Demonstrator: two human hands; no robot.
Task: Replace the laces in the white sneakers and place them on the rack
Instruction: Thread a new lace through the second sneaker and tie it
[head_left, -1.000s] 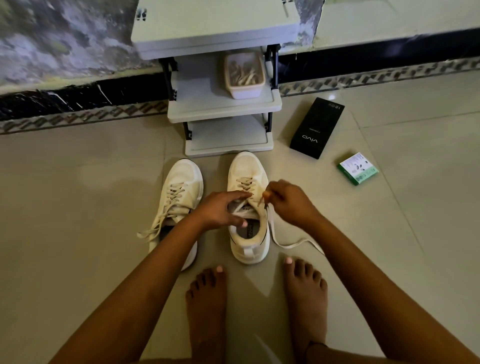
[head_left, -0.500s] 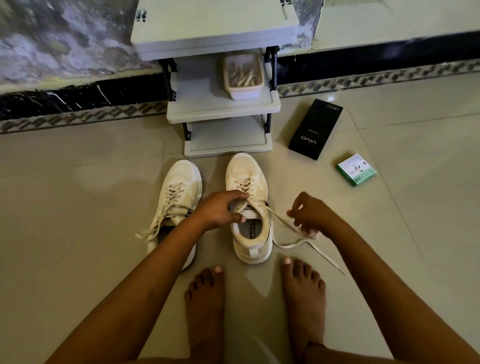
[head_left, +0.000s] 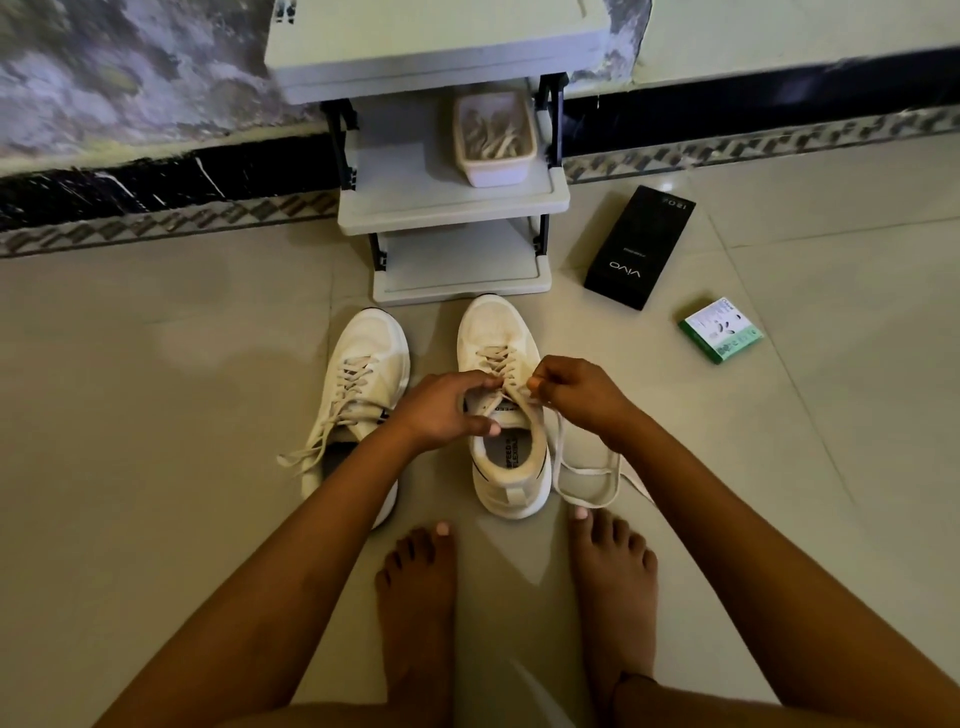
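Two white sneakers stand on the tiled floor in front of a low grey rack (head_left: 452, 210). The left sneaker (head_left: 363, 374) is laced, its lace ends trailing to the left. My left hand (head_left: 441, 410) rests on the collar and tongue of the right sneaker (head_left: 506, 415), holding it steady. My right hand (head_left: 576, 395) pinches that shoe's beige lace (head_left: 582, 475) at the upper eyelets. The lace's loose end loops on the floor to the shoe's right.
A white tub (head_left: 493, 137) of spare laces sits on the rack's middle shelf. A black phone box (head_left: 639, 247) and a small green-and-white box (head_left: 721, 329) lie on the floor to the right. My bare feet (head_left: 519, 597) are just behind the sneakers. A wall runs behind the rack.
My right hand pulled the lace out to the right half a second ago and has now come back to the eyelets. My left hand stayed on the right sneaker.
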